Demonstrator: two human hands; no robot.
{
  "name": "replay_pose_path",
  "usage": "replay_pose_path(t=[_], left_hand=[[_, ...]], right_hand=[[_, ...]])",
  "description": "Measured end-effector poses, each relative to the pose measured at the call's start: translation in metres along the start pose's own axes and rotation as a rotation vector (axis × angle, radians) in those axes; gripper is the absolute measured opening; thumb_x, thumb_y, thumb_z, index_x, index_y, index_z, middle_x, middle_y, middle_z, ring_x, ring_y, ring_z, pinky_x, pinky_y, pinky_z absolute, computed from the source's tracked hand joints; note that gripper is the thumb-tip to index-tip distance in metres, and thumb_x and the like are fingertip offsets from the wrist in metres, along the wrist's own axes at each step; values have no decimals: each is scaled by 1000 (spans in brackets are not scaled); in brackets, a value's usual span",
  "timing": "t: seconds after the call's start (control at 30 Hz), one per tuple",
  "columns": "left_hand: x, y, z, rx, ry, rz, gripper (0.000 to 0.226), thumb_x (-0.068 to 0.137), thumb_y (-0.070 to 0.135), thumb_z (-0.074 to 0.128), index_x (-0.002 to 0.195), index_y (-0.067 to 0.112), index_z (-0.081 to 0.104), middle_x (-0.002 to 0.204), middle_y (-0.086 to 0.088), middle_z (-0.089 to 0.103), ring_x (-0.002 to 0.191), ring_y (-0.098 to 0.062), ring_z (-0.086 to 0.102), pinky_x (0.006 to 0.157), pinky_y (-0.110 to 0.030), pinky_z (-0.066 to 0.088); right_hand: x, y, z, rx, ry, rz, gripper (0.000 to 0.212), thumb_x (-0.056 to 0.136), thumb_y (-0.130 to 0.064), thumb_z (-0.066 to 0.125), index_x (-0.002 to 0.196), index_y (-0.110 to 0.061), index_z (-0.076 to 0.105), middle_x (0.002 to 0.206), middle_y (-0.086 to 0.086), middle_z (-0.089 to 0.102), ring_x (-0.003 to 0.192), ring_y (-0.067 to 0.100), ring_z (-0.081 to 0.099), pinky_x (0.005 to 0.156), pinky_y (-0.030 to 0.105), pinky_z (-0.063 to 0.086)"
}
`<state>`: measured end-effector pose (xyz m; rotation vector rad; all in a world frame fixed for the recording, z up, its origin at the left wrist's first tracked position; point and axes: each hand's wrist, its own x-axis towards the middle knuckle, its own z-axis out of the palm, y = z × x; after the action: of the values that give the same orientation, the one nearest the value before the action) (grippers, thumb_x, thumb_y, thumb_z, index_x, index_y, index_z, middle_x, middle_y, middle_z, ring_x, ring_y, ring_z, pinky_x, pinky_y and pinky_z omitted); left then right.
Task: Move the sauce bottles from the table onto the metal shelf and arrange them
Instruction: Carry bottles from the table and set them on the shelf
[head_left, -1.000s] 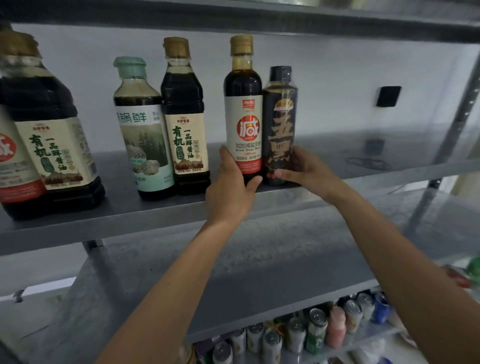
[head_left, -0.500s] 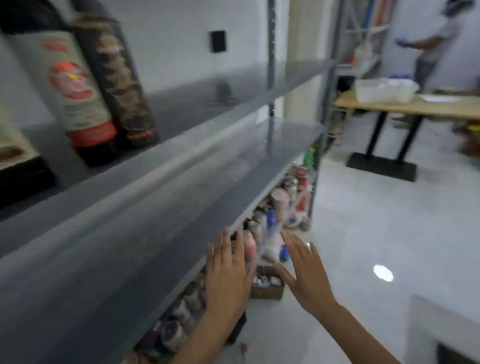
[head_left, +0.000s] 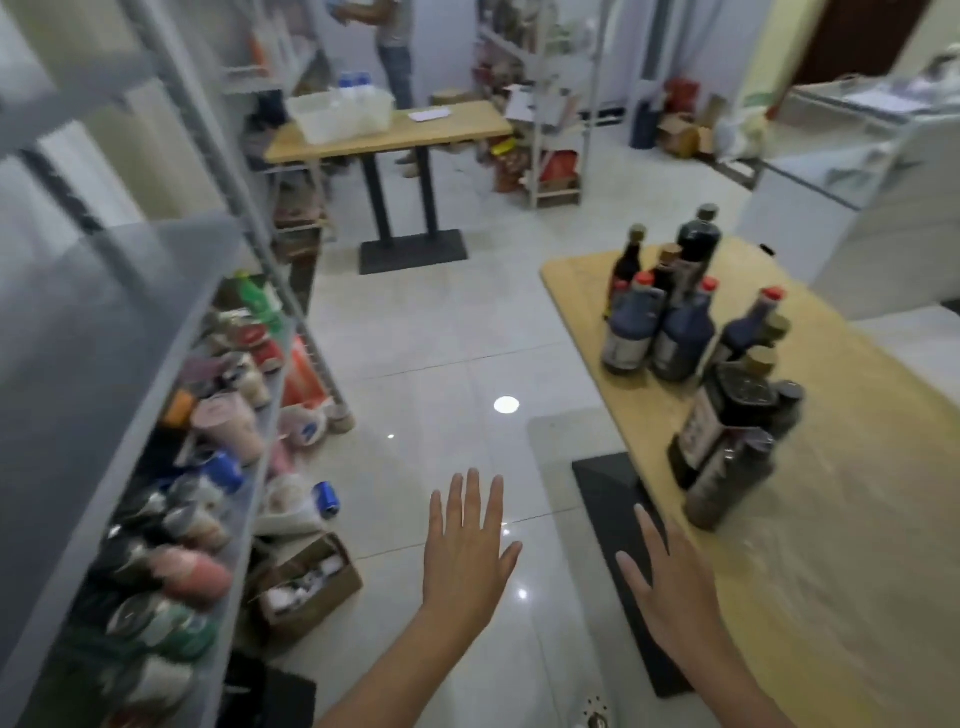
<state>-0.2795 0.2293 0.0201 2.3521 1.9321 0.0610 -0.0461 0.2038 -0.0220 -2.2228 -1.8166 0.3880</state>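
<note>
Several dark sauce bottles (head_left: 691, 332) stand grouped on the wooden table (head_left: 852, 499) at the right; the nearest dark bottle (head_left: 727, 478) stands by the table's left edge. The grey metal shelf (head_left: 104, 332) runs along the left side. My left hand (head_left: 465, 551) hovers flat with fingers spread over the tiled floor, holding nothing. My right hand (head_left: 670, 587) is also flat and empty, over the table's near left edge, a little short of the nearest bottle.
Cans and cups (head_left: 208, 467) lie on the shelf's lower level, with a cardboard box (head_left: 304, 582) and a blue can (head_left: 326, 499) on the floor beside it. A second table (head_left: 389, 135) with a white tub and a person stand at the back.
My hands let go of the bottles on the shelf and dropped away. My view swung right from the shelf to the floor and the table with the bottles.
</note>
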Motion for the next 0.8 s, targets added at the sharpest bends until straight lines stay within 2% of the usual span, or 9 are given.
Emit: replay_pose_path(t=[0.07,0.1,0.2,0.27,0.4,0.5,0.63,0.67,0.8], left_hand=[[33,28,5,14,29,87,69,90,55,43,144,14,34,143,-18,44,130,-37,44,111,-52,28],[49,41,5,24,17,116,71,90,56,43,146,14,31,146,-18,40,133,-37,40,110,-52,28],[92,79,5,80,-40,217,75,95,57,27,148,19,-11,158,-13,-3,146,-33,0,115,-48,-2],[119,102,4,64,-58,240,76,97,54,28,148,19,-17,158,-11,-11,146,-30,-9,116,-46,-6],[172,137,5,-174,-113,329,85,92,41,55,151,18,-2,160,-8,4,147,-26,5,120,-40,12],[206,160,4,-503,-269,331,96,82,32,71,152,20,6,159,-3,15,144,-21,20,116,-37,25],[256,182,3,-782,-389,434,97,75,12,77,150,21,16,154,2,30,139,-17,30,109,-25,27],[271,186,3,-808,-428,500,96,74,8,77,149,23,20,151,3,34,137,-15,33,108,-23,27],[315,199,-9,-919,-759,718,95,67,-8,75,142,29,31,142,3,42,130,-11,40,106,-23,35]], right_hand=[[13,25,-10,52,12,92,64,94,-48,41,149,-24,20,157,7,21,141,25,26,112,43,28],[19,35,-14,82,24,136,63,94,-47,43,148,-23,22,156,7,22,140,26,28,111,44,29],[39,64,-24,161,119,252,61,88,-38,57,141,-17,36,145,9,41,129,29,43,101,42,39],[54,77,-31,260,170,365,66,82,-37,66,136,-13,38,138,12,46,126,30,45,97,42,42],[92,94,-45,440,162,499,91,70,-36,80,142,-13,30,144,9,36,132,25,35,101,34,35],[110,90,-43,554,177,591,94,61,-28,87,136,-11,34,137,8,31,127,23,35,96,28,35],[124,84,-24,795,238,712,95,56,-18,90,134,-11,36,138,7,33,126,24,39,100,35,39],[125,81,-22,880,273,744,94,55,-15,90,133,-14,37,134,4,40,122,22,43,94,35,42],[125,63,-26,1098,393,818,76,56,-1,87,115,-22,46,106,-8,58,93,6,57,61,10,43]])
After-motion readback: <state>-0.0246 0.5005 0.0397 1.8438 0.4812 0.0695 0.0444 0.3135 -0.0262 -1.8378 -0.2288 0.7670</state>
